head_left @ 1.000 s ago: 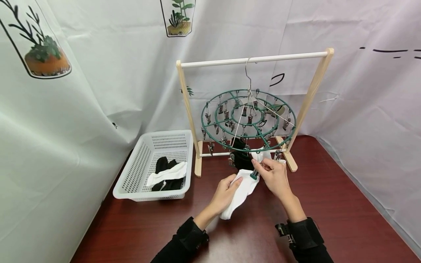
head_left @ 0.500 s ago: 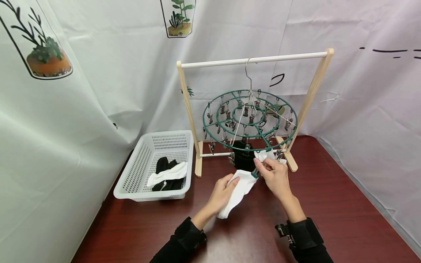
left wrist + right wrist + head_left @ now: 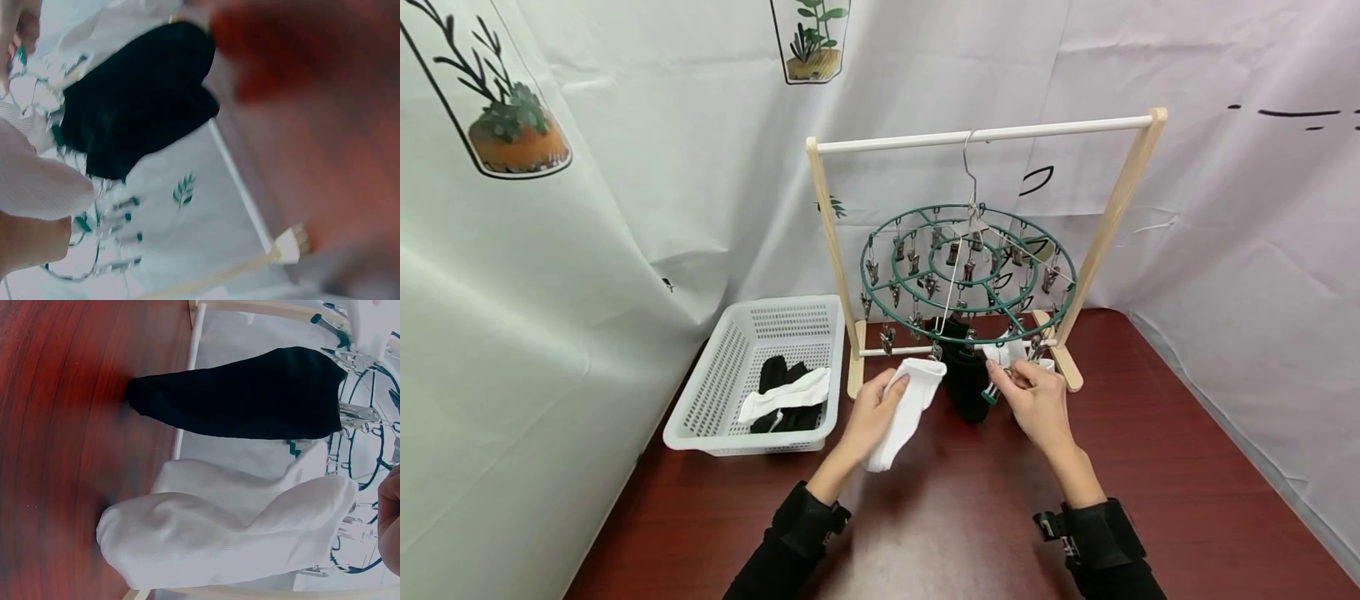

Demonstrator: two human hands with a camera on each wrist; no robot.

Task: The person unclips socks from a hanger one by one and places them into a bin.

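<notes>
In the head view my left hand [image 3: 867, 417] grips a white sock [image 3: 907, 412], fingers and thumb around it, apart from the rack. My right hand [image 3: 1036, 402] pinches a green-tipped clip [image 3: 990, 392] at the front edge of the round green hanger [image 3: 867, 287]. Nothing shows in that clip's tips. Between the hands a black sock [image 3: 964, 383] hangs from the hanger; the right wrist view shows the black sock [image 3: 244, 397] clipped at its cuff. White socks [image 3: 212, 531] hang beside it there, partly behind my right hand in the head view.
A white basket [image 3: 700, 392] with black and white socks [image 3: 786, 396] stands at the left. The wooden stand [image 3: 1123, 200] with its white bar [image 3: 895, 143] bears the hanger, whose many clips [image 3: 887, 337] dangle. A patterned white cloth [image 3: 662, 167] encloses the table.
My left hand has drawn the white sock to the left and up, away from the green-tipped clip it was at. The right hand stays at the clip; the hanger has turned slightly.
</notes>
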